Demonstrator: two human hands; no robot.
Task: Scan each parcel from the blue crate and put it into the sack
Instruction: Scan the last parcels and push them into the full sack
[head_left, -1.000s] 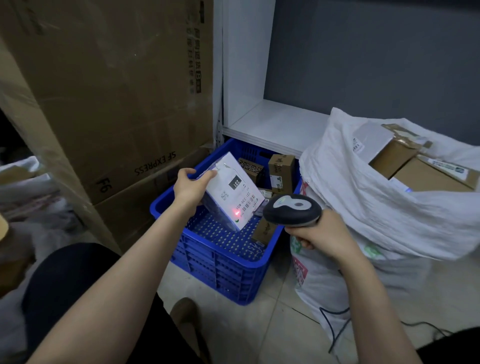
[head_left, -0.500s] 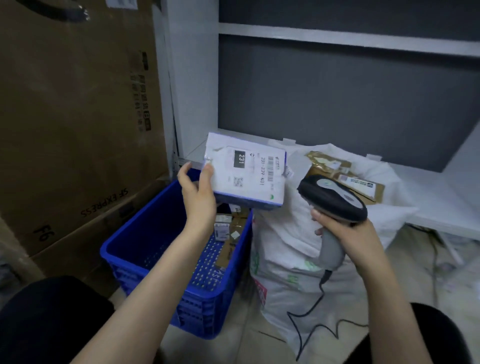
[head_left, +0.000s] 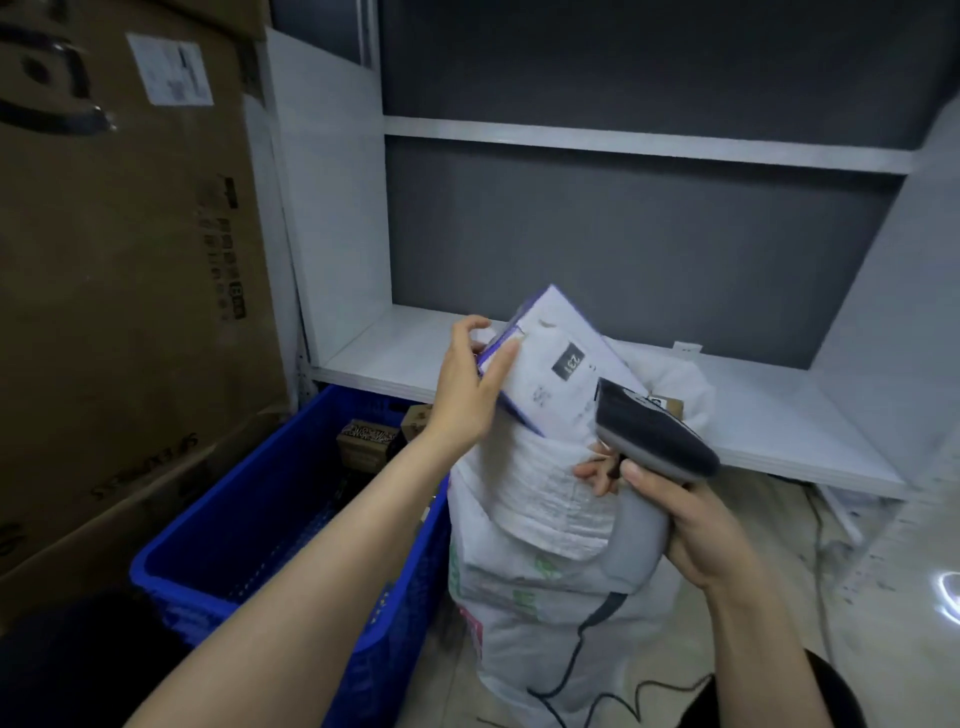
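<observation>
My left hand (head_left: 467, 379) grips the left end of a white parcel (head_left: 550, 364) with a black "231" label. The parcel is tilted, its lower end inside the mouth of the white woven sack (head_left: 524, 530). My right hand (head_left: 691, 525) holds the grey handle of a barcode scanner (head_left: 649, 436); its fingertips also touch the sack's rim. The scanner's dark head hides part of the parcel and the sack's opening. The blue crate (head_left: 244, 525) stands left of the sack, with a few brown parcels (head_left: 366, 441) at its far end.
Large cardboard boxes (head_left: 119, 270) stand against the left side of the crate. A white shelf unit (head_left: 613, 384) with a grey back runs behind the sack. The scanner's black cable (head_left: 566, 670) trails down the sack to the tiled floor.
My left hand has carried the parcel from above the crate rightwards to the sack and tipped its lower end into the opening. My right hand with the scanner has moved to the sack's rim.
</observation>
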